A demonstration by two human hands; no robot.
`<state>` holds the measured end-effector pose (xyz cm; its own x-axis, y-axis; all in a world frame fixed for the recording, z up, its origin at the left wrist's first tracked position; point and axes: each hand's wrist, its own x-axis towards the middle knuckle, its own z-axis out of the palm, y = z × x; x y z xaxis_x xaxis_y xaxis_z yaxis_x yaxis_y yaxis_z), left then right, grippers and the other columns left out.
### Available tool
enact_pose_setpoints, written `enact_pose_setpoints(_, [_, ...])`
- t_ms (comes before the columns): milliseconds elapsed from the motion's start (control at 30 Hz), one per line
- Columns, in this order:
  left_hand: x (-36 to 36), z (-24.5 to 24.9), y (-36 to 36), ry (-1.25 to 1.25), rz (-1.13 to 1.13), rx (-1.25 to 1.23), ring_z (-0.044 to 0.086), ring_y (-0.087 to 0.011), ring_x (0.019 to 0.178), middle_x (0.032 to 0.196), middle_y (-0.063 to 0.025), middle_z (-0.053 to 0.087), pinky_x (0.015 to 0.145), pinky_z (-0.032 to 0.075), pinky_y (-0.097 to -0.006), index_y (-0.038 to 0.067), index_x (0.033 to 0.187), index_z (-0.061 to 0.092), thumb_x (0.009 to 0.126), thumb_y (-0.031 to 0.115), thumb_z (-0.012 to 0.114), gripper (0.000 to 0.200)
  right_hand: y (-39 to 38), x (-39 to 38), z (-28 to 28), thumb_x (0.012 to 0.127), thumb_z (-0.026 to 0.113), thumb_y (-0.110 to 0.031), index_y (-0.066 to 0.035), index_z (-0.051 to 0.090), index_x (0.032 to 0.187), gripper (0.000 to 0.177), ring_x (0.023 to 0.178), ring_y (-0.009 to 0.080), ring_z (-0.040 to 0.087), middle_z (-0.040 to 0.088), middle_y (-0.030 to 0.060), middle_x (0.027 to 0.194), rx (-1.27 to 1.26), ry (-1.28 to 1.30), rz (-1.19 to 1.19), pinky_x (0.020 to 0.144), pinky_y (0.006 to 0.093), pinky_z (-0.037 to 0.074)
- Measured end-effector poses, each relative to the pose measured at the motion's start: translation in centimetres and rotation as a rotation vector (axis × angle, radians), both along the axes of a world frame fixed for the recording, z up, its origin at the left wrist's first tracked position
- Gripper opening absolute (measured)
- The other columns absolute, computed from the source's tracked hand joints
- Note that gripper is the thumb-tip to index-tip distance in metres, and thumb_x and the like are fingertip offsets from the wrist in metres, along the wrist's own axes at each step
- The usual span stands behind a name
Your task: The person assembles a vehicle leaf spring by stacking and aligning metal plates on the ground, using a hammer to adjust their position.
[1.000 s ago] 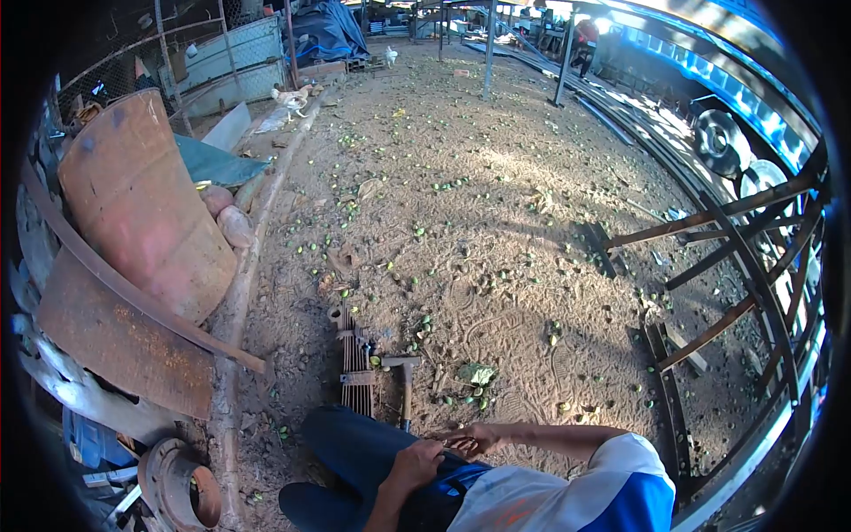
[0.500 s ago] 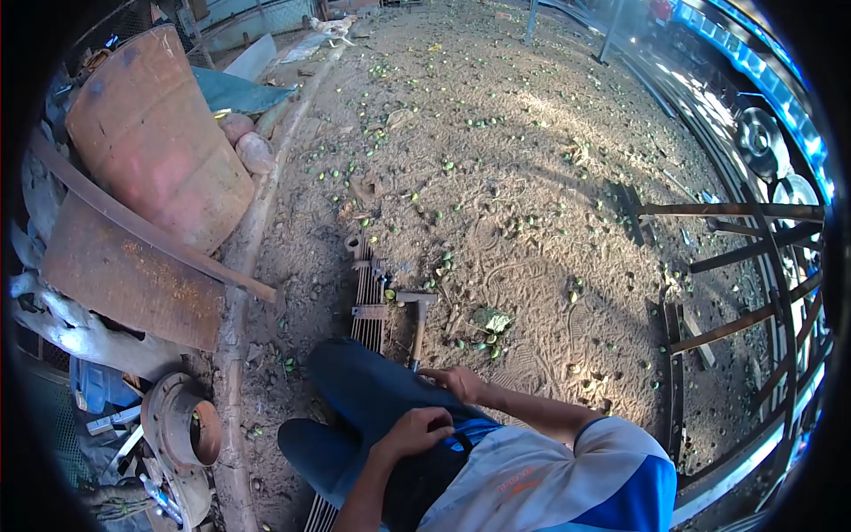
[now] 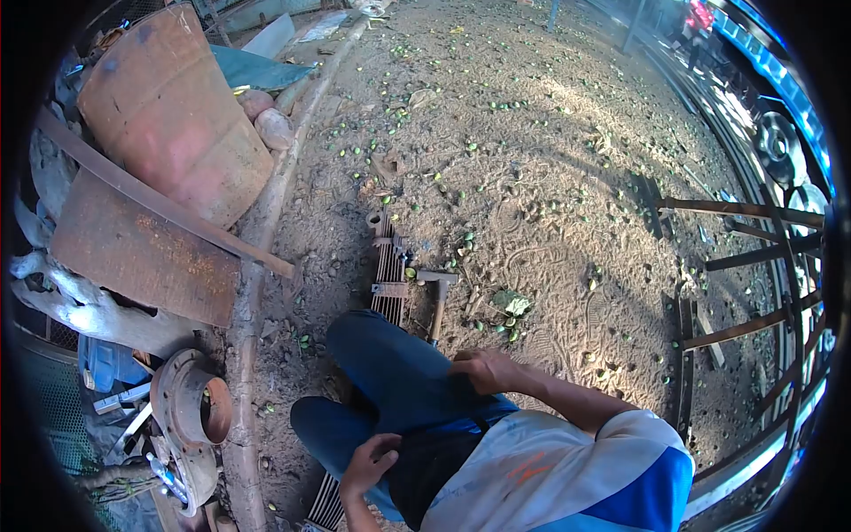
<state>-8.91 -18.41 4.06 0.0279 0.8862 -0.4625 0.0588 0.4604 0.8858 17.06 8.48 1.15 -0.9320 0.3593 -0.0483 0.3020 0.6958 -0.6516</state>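
My right hand (image 3: 486, 368) is at my thigh, its fingers curled closed against the dark blue trousers (image 3: 390, 363); whatever may be inside them is hidden. Lower down, my left hand (image 3: 370, 461) is at the lap with thumb and fingers apart, holding nothing. A leaf spring (image 3: 388, 270), a stack of long steel strips with clamps, lies on the soil and passes beneath my legs. Beside it is a hammer (image 3: 440, 306) with a metal head and wooden handle, its lower end close to my right knee and apart from the right hand.
A rusty drum (image 3: 177, 115) and a curved rusty sheet (image 3: 142, 244) stand on the left, with a flanged metal ring (image 3: 191, 399) below. Metal framing (image 3: 745, 328) runs along the right. Small green fruits dot the sandy ground. A person in red (image 3: 698, 19) is far off.
The view has shifted, so the ground items sit farther right. My right hand has drawn back from the hammer handle's end. My left hand has moved down from the waist, its fingers spreading.
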Motion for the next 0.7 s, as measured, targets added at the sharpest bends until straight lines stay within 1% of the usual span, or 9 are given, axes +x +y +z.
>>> enact_pose_setpoints(67, [0.1, -1.4, -4.2, -0.114, 0.385, -0.092, 0.064, -0.0188, 0.099, 0.107, -0.0090, 0.069, 0.087, 0.051, -0.0309, 0.000, 0.119, 0.065, 0.092, 0.012, 0.067, 0.030, -1.5, -1.3, 2.4, 0.083, 0.059, -0.006, -0.009, 0.066, 0.112, 0.030, 0.098, 0.0382, 0.066, 0.066, 0.0157, 0.107, -0.056, 0.059, 0.030, 0.084, 0.0472, 0.055])
enact_pose_setpoints(133, [1.1, -2.7, -8.9, -0.146, 0.572, -0.026, 0.063, -0.0151, 0.090, 0.100, -0.0083, 0.069, 0.081, 0.050, -0.0273, -0.002, 0.109, 0.066, 0.090, 0.007, 0.067, 0.021, -2.8, -3.2, 3.0, 0.088, 0.062, -0.014, -0.008, 0.066, 0.110, 0.024, 0.096, 0.0386, 0.066, 0.067, 0.0153, 0.101, -0.200, 0.161, 0.152, 0.083, 0.0466, 0.054])
enact_pose_setpoints(200, [3.7, -5.0, -15.2, -0.191, 0.724, -0.263, 0.053, -0.0227, 0.127, 0.138, -0.0127, 0.055, 0.104, 0.045, -0.0383, 0.013, 0.147, 0.047, 0.087, 0.015, 0.079, 0.069, -4.9, -5.5, 2.8, 0.091, 0.066, -0.025, -0.006, 0.065, 0.108, 0.026, 0.095, 0.0381, 0.066, 0.068, 0.0158, 0.097, -0.404, 0.154, 0.380, 0.082, 0.0467, 0.054])
enact_pose_setpoints(267, [6.0, -3.7, -17.8, -0.218, 0.580, -0.088, 0.061, -0.0238, 0.111, 0.132, -0.0124, 0.059, 0.095, 0.051, -0.0399, 0.006, 0.137, 0.051, 0.090, 0.019, 0.076, 0.055, -7.0, -7.9, 3.6, 0.092, 0.068, -0.031, -0.005, 0.065, 0.107, 0.031, 0.095, 0.0374, 0.066, 0.068, 0.0164, 0.096, -0.515, 0.099, 0.520, 0.081, 0.0472, 0.053])
enact_pose_setpoints(333, [10.4, -4.5, -19.9, -0.177, 0.767, -0.097, 0.066, -0.0252, 0.098, 0.115, -0.0130, 0.067, 0.087, 0.051, -0.0395, 0.004, 0.117, 0.065, 0.082, 0.010, 0.078, 0.038, -8.4, -10.1, 4.6, 0.092, 0.066, -0.047, -0.005, 0.063, 0.113, 0.047, 0.097, 0.0384, 0.066, 0.069, 0.0183, 0.101, -0.325, -0.236, 0.653, 0.083, 0.0482, 0.052])
enact_pose_setpoints(467, [12.3, -5.6, -19.5, -0.157, 0.845, -0.073, 0.065, -0.0221, 0.094, 0.109, -0.0118, 0.068, 0.084, 0.051, -0.0363, 0.003, 0.113, 0.065, 0.084, 0.009, 0.075, 0.031, -9.3, -13.6, 2.5, 0.092, 0.061, -0.057, -0.005, 0.062, 0.122, 0.060, 0.099, 0.0400, 0.066, 0.069, 0.0203, 0.107, -0.434, -0.312, 0.665, 0.085, 0.0488, 0.052])
enact_pose_setpoints(567, [13.0, -5.9, -17.7, -0.126, 0.908, -0.054, 0.064, -0.0190, 0.091, 0.103, -0.0106, 0.068, 0.081, 0.050, -0.0331, 0.001, 0.109, 0.065, 0.085, 0.007, 0.071, 0.025, -10.9, -14.2, 0.3, 0.093, 0.058, -0.061, -0.006, 0.061, 0.126, 0.065, 0.104, 0.0420, 0.065, 0.068, 0.0220, 0.113, -0.416, -0.196, 0.777, 0.091, 0.0502, 0.051])
enact_pose_setpoints(633, [12.8, -5.8, -15.9, -0.099, 0.951, -0.039, 0.063, -0.0169, 0.088, 0.100, -0.0098, 0.068, 0.078, 0.050, -0.0310, 0.000, 0.106, 0.065, 0.086, 0.005, 0.069, 0.021, -10.7, -14.5, 1.9, 0.090, 0.060, -0.063, -0.002, 0.063, 0.124, 0.069, 0.113, 0.0395, 0.063, 0.067, 0.0222, 0.118, -0.473, -0.356, 0.911, 0.096, 0.0488, 0.049])
enact_pose_setpoints(700, [13.0, -5.3, -14.6, -0.072, 1.002, -0.041, 0.062, -0.0148, 0.086, 0.096, -0.0089, 0.068, 0.076, 0.050, -0.0288, -0.001, 0.103, 0.065, 0.087, 0.004, 0.067, 0.017, -9.2, -14.2, 3.6, 0.090, 0.060, -0.062, -0.003, 0.063, 0.124, 0.068, 0.113, 0.0400, 0.063, 0.068, 0.0215, 0.119, -0.456, -0.378, 0.901, 0.097, 0.0486, 0.049])
